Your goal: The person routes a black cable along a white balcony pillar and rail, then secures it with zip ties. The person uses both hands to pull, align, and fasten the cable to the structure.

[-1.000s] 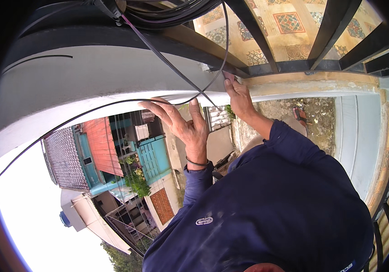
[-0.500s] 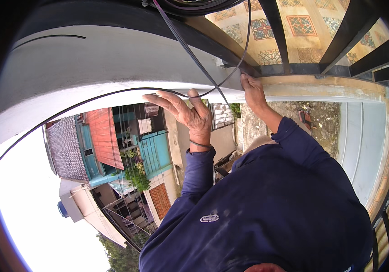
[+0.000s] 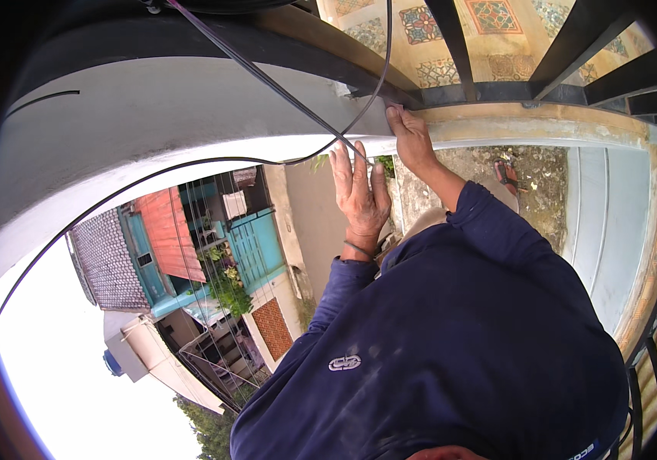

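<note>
My left hand (image 3: 360,198) is raised with its fingers stretched out and slightly apart, a dark band round its wrist. Its fingertips are at the spot where a straight dark cable (image 3: 267,80) crosses a curved black cable (image 3: 148,170); whether they touch is hard to tell. The curved one sweeps from the lower left and bends up past the railing. To the right, my right hand (image 3: 414,144) is closed at the lower corner of the black metal railing (image 3: 489,93), thumb uppermost; some of its fingers are hidden.
A grey wall ledge (image 3: 183,100) runs below the railing, with a short cable end (image 3: 45,100) along it. Patterned tiles (image 3: 494,17) lie behind the bars. Far below are a sandalled foot (image 3: 506,175) on rough ground, a red roof (image 3: 167,234) and overhead wires.
My left hand has moved right and its fingers now point upward at the cable crossing. The view has shifted slightly; my right hand stays at the railing corner.
</note>
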Motion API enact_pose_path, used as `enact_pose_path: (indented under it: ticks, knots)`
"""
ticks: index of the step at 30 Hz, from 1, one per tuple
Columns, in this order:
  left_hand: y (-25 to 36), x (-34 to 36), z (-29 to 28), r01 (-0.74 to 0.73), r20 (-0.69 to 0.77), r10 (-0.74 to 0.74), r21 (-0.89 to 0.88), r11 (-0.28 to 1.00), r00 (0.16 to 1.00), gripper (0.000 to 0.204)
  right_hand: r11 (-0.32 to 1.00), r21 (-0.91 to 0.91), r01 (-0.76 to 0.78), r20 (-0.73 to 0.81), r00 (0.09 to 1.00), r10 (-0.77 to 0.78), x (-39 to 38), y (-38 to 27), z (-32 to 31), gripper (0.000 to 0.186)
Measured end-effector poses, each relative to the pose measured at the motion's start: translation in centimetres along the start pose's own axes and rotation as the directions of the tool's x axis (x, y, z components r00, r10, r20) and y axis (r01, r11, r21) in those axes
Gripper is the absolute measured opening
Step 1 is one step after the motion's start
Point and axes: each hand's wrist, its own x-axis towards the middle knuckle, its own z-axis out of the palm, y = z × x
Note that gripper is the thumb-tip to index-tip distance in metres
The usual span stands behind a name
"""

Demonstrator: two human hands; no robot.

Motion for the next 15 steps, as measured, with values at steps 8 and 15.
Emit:
enact_pose_path:
  ticks: [8,15]
  knots:
    - [0.6,-0.8,0.6,0.081,0.069,-0.077,-0.054,0.995,0.995,0.053,0.983,-0.067,0.171,-0.034,0.984,-0.173,-0.4,1.0,-0.3,0.053]
    - [0.6,-0.6,0.8,0.062,0.038,-0.061,-0.026,0.998,0.997,0.051,0.921,-0.163,0.353,0.012,0.934,-0.356,-0.9,0.4,-0.2,0.047]
